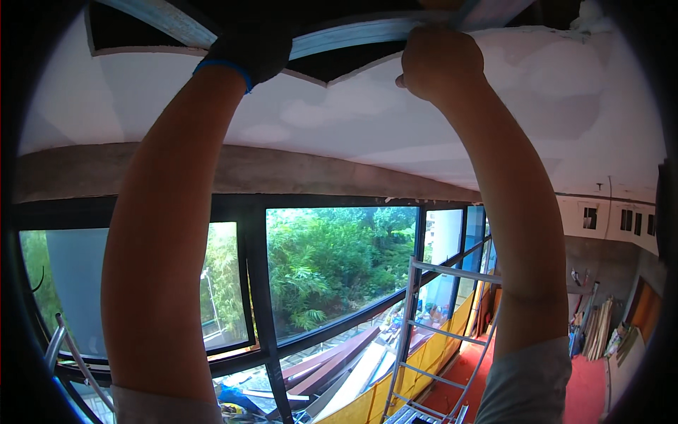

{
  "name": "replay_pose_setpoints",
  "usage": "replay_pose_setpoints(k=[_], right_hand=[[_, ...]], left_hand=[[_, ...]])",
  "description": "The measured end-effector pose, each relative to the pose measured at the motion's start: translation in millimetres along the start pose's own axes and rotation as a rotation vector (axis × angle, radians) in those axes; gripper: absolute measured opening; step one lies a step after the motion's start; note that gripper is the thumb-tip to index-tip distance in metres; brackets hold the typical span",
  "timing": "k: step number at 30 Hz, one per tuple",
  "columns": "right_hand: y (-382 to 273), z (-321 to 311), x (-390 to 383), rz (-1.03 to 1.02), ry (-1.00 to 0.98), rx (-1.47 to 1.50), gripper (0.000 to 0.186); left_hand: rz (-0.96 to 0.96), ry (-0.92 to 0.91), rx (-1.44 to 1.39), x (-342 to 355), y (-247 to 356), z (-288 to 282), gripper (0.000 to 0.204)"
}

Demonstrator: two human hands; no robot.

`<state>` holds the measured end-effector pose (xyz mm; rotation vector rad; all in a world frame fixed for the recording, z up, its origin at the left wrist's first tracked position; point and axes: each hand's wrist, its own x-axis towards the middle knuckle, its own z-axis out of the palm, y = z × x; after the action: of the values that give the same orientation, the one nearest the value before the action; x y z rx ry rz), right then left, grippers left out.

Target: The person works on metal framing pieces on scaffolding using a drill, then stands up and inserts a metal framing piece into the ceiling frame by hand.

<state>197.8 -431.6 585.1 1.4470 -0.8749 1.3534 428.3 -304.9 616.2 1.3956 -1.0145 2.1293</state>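
Observation:
Both my arms reach up to an opening in the white ceiling [367, 106]. A silvery metal channel [357, 37] runs across the dark gap between my hands. My left hand [254, 53], in a dark glove with a blue cuff, is closed at the channel's left part; its fingers blend into the shadow. Bare and curled into a fist, my right hand [443, 65] grips the channel farther right, thumb side toward the middle. What lies behind the fists is hidden. Another metal strip [166, 21] slants in at the upper left, beside the glove.
Below the ceiling stands a row of dark-framed windows [342, 268] with greenery outside. A metal scaffold frame [452, 332] rises at lower right above a red floor [586, 389]. A metal rail [60, 332] shows at far left. Long boards [600, 328] lean against the far right wall.

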Motion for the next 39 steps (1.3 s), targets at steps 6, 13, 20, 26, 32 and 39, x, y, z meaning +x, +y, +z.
replay_pose_setpoints(k=[6, 13, 20, 26, 32, 39], right_hand=[[3, -9, 4, -0.045, -0.096, -0.062, 0.042], [7, -8, 5, -0.104, -0.068, -0.055, 0.044], [10, 1, 10, -0.12, -0.061, -0.014, 0.043], [11, -8, 4, -0.126, -0.083, -0.003, 0.044], [7, -9, 10, -0.141, -0.084, -0.02, 0.043], [15, -6, 21, -0.24, -0.125, -0.066, 0.042]], left_hand=[[0.085, 0.042, 0.017, 1, 1, 5, 0.026], [0.07, 0.047, 0.077, -4, -3, 8, 0.022], [0.077, 0.025, 0.062, -2, -3, 7, 0.024], [0.028, -0.042, 0.052, -3, 6, -7, 0.026], [0.247, -0.023, 0.304, 4, -4, 1, 0.02], [-0.023, -0.015, 0.115, 8, 20, 6, 0.02]])
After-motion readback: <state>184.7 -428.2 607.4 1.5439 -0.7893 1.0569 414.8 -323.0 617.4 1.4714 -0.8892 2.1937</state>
